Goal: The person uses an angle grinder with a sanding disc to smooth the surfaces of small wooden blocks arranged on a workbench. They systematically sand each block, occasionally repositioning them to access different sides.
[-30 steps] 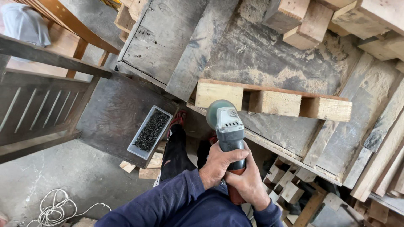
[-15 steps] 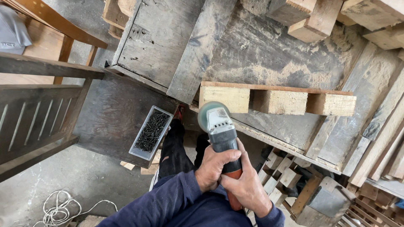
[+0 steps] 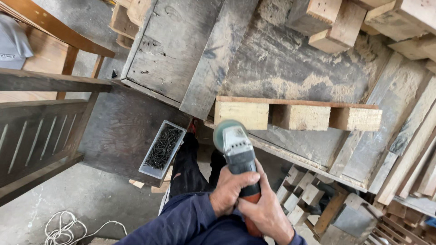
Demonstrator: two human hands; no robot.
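An angle grinder (image 3: pixel 238 156) with a grey-green head and a dark body is gripped in both hands just below the front edge of a wooden workbench (image 3: pixel 290 68). The left hand (image 3: pixel 229 190) is wrapped around the dark body, its fingers curled tight over the top, and the right hand (image 3: pixel 268 213) is clasped around the orange rear end of the handle, the fingers likewise clenched on the tool. The round head of the grinder is brought close to the end of the leftmost of three pale wooden blocks (image 3: pixel 241 114), which are joined under a thin board (image 3: pixel 297 102) lying at the bench edge; whether the disc is touching the wood cannot be told. A dark blue sleeve (image 3: pixel 177 224) is seen at the lower edge, with dark trousers (image 3: pixel 186 168) below it. To the left of the legs, a grey rectangular tray of dark screws (image 3: pixel 162 149) is set on a lower dark surface. A slatted wooden frame (image 3: pixel 36 131) is seen at far left, a coil of white cord (image 3: pixel 63 229) lies on the concrete floor, and small offcut blocks (image 3: pixel 304 190) are piled under the bench at right.
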